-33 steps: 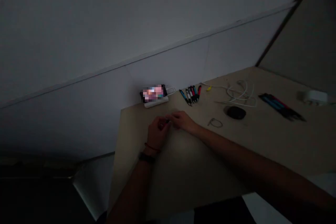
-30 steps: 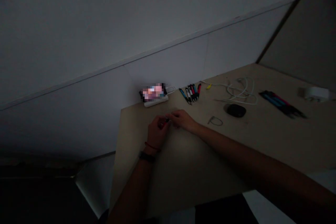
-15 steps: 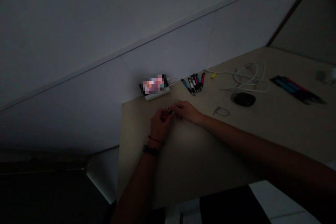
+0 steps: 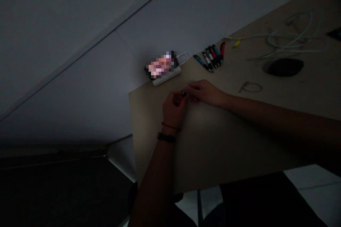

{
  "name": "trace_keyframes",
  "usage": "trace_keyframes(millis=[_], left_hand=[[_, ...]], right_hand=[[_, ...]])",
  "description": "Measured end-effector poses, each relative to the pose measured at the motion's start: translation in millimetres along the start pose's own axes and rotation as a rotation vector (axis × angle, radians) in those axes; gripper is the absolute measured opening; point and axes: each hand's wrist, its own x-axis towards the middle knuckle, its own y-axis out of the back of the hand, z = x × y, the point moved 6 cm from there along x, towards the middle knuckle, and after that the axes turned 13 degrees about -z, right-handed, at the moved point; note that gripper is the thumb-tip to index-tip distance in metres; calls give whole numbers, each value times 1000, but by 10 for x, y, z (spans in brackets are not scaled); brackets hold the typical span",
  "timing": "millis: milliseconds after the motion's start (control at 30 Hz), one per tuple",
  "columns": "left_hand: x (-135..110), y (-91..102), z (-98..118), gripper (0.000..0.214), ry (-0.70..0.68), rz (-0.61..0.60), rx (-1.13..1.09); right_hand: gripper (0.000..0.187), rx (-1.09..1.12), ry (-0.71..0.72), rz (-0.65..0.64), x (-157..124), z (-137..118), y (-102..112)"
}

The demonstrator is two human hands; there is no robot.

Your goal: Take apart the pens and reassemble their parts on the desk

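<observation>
The room is dim. My left hand (image 4: 173, 108) and my right hand (image 4: 205, 92) meet over the left part of a light wooden table (image 4: 213, 142). Both are closed around one small object (image 4: 182, 96) with a red part and a dark end, perhaps a pen. The left fingers curl round the red part. The right fingertips pinch the dark end. A red cord and a dark band circle my left wrist.
A lit phone (image 4: 161, 64) rests on a white block at the table's back edge by the wall. Several coloured pens (image 4: 210, 56) lie beside it. Further right are a white cable (image 4: 290, 39), a dark oval object (image 4: 283, 66) and a small wire loop (image 4: 250, 87).
The view has tilted down and to the left, so the table things sit higher and further right. My hands stay joined on the small object, with its red part showing more.
</observation>
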Motion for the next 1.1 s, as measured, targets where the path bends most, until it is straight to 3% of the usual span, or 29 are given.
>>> trace_keyframes(millis=[400,733,1100], left_hand=[[18,-17,-24,21,-35,16,-55],[40,-61,-75,23,-35,-37,-81],[13,-41,-62,20,35,-19,-89]], right_hand=[[46,-29,33,44,-3,13,-9],[42,-106,-26,125,-18,-32,-21],[51,-110,-44,152,-5,-26,-19]])
